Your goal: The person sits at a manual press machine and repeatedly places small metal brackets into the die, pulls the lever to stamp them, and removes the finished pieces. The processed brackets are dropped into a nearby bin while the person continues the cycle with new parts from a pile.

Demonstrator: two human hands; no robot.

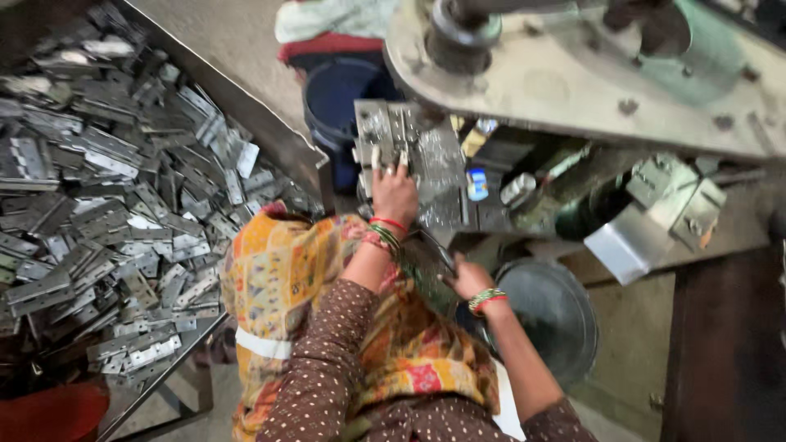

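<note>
Grey concrete floor (221, 41) lies beyond one tray (278, 139) heaped with uncountably many metal hinges (106, 188) at left. Two hands: left hand (395, 192) spread flat on hinge plates (385, 131); right hand (468, 278) curled, grip unclear, beside one round pan (557, 315).

Left hand (395, 193) outstretched, right hand (469, 280) curled.

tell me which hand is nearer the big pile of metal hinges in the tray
Left. The left hand rests on a metal plate just right of the hinge pile; the right hand is lower and farther right, by a dark round pan.
</note>
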